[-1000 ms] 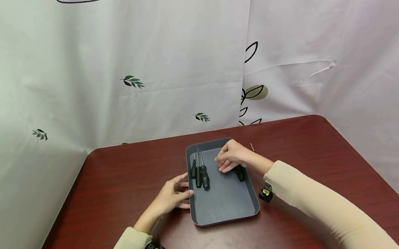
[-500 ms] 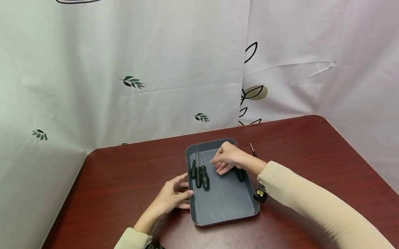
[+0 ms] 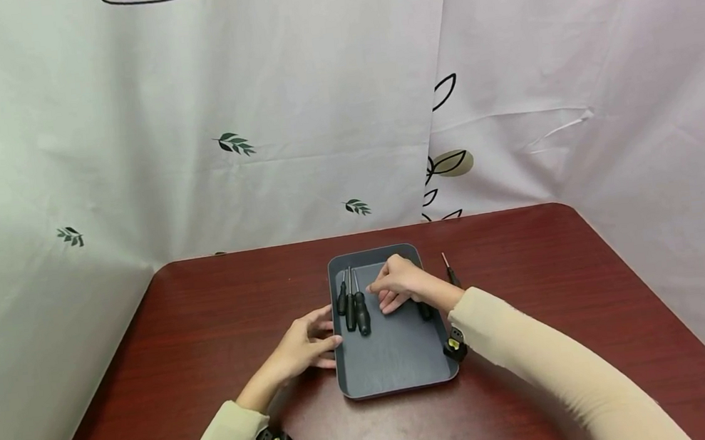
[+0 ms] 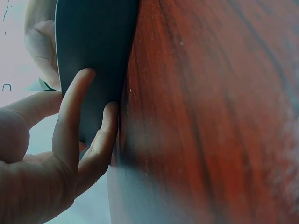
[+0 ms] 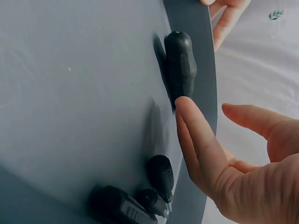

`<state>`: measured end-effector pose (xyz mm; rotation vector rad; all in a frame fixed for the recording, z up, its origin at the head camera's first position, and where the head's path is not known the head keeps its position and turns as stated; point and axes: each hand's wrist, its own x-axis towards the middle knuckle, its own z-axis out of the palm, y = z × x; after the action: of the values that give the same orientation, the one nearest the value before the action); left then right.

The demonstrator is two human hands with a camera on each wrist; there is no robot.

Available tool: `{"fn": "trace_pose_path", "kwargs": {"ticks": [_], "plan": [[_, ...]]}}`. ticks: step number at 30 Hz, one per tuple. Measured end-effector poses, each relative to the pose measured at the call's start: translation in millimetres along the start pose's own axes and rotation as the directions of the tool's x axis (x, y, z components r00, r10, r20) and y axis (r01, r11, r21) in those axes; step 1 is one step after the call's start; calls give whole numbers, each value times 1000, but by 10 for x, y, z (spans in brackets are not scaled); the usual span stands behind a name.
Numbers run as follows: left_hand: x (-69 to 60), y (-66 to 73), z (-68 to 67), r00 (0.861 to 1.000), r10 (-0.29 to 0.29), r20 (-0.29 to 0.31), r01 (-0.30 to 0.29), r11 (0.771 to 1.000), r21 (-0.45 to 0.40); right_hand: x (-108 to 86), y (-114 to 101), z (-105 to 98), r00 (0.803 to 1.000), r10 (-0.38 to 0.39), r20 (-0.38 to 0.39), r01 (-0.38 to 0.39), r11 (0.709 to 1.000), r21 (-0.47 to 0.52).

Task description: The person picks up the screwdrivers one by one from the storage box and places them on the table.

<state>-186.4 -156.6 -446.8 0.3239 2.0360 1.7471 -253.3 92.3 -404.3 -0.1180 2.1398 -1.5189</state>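
Observation:
A grey tray (image 3: 397, 369) holds three black-handled screwdrivers (image 3: 362, 316) along its left side. My left hand (image 3: 298, 347) holds the tray's left wall, thumb over the rim; in the left wrist view its fingers (image 4: 69, 121) lie on the outer wall. Over the tray's upper middle, my right hand (image 3: 398, 283) is bent downward, right of those screwdrivers. Another black handle (image 3: 425, 310) is partly hidden beneath the right wrist. In the right wrist view, the right hand (image 5: 233, 172) has its thumb apart from its fingers, a fingertip by a black handle (image 5: 181, 60).
Outside the tray, at its right, a screwdriver (image 3: 451, 275) lies on the reddish-brown table (image 3: 237, 289), partly behind the right forearm. White patterned cloth (image 3: 315, 109) hangs behind and beside the table. More black handles (image 5: 160, 176) show low in the right wrist view.
My right hand has moved left over the tray, toward the three screwdrivers. More of the screwdriver outside the tray shows. The left hand and the tray have stayed in place.

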Motion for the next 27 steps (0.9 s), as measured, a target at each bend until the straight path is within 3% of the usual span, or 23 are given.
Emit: {"fn": "trace_pose_path", "kwargs": {"ticks": [19, 27], "plan": [[8, 3, 0, 1000, -7, 5, 7, 1000, -3, 79, 74, 197, 999, 44, -21, -45, 998, -52], [-3, -9, -8, 1000, 0, 11, 0, 1000, 1, 90, 62, 272, 997, 69, -34, -70, 997, -30]]}}
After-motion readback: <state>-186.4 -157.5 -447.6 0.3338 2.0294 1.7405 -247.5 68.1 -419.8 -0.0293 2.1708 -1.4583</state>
